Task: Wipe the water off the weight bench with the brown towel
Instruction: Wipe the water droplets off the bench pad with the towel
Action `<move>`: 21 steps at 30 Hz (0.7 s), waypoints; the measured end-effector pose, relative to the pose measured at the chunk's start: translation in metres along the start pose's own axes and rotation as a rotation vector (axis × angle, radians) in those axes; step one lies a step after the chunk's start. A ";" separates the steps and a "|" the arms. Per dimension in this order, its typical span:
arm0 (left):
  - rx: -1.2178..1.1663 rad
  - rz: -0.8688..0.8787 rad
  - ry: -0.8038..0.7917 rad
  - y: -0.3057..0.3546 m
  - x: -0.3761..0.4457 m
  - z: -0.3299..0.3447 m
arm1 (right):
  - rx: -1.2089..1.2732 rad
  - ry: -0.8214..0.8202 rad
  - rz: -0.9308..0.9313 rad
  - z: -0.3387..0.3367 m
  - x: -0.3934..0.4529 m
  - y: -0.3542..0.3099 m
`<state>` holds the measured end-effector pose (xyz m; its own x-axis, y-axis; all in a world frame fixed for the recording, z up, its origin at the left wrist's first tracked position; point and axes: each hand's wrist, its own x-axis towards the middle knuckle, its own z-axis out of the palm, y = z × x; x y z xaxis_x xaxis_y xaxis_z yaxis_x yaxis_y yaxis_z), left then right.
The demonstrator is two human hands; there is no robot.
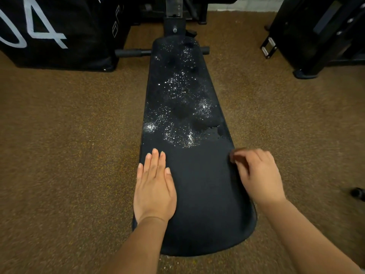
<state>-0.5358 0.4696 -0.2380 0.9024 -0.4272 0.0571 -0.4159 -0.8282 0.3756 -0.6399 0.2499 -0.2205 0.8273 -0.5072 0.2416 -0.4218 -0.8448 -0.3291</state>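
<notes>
Two hands on weight bench (205,194), left hand (154,186) flat, fingers spread, right hand (260,175) clutching brown towel (236,155)

Brown speckled carpet (69,147) fills the frame. Upper left: a black bag (55,32) printed with large white numerals. Upper right: a black machine frame (320,36) standing on the carpet. Right edge, lower down: a small dark object (357,193), too blurred to identify.
</notes>
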 end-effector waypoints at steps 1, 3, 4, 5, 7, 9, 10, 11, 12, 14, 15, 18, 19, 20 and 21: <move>0.002 0.002 -0.002 0.000 0.000 0.000 | 0.004 0.019 0.070 0.008 0.010 -0.006; 0.008 0.004 -0.005 0.000 -0.001 0.001 | 0.044 0.015 0.086 0.024 0.016 -0.032; 0.006 0.001 -0.005 0.000 -0.001 0.000 | 0.078 -0.011 0.030 0.028 0.009 -0.046; 0.002 0.001 -0.006 0.000 -0.001 0.000 | 0.106 -0.046 -0.047 0.028 -0.004 -0.056; -0.002 0.001 -0.009 0.000 -0.001 0.000 | 0.153 -0.124 -0.177 0.014 -0.035 -0.056; 0.004 -0.001 -0.008 0.001 -0.001 -0.001 | 0.148 -0.162 -0.224 -0.003 -0.053 -0.038; 0.009 0.000 -0.008 0.001 -0.001 -0.001 | 0.128 -0.155 -0.220 -0.009 -0.053 -0.026; 0.012 0.001 -0.008 0.002 -0.001 -0.002 | 0.103 -0.136 -0.196 -0.011 -0.049 -0.015; 0.009 0.001 -0.008 0.002 -0.001 -0.002 | 0.072 -0.106 -0.145 -0.009 -0.040 -0.007; -0.005 -0.001 -0.013 0.002 -0.002 -0.001 | 0.045 -0.026 0.041 0.004 -0.014 -0.012; -0.008 -0.001 -0.015 0.002 -0.002 0.000 | 0.058 0.012 0.131 0.014 -0.001 -0.025; -0.006 0.002 -0.012 -0.002 0.000 0.002 | 0.140 -0.017 0.159 0.041 0.017 -0.087; -0.005 0.003 -0.010 -0.003 0.001 0.003 | 0.183 -0.063 0.123 0.045 0.012 -0.105; -0.007 0.003 -0.011 -0.004 0.001 0.003 | 0.240 -0.112 0.089 0.046 0.003 -0.116; -0.010 0.006 -0.014 -0.004 0.001 0.003 | 0.317 -0.159 0.073 0.040 -0.007 -0.122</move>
<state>-0.5331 0.4715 -0.2425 0.8983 -0.4368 0.0465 -0.4197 -0.8222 0.3846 -0.5792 0.3634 -0.2187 0.8573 -0.5100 0.0701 -0.3665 -0.7003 -0.6126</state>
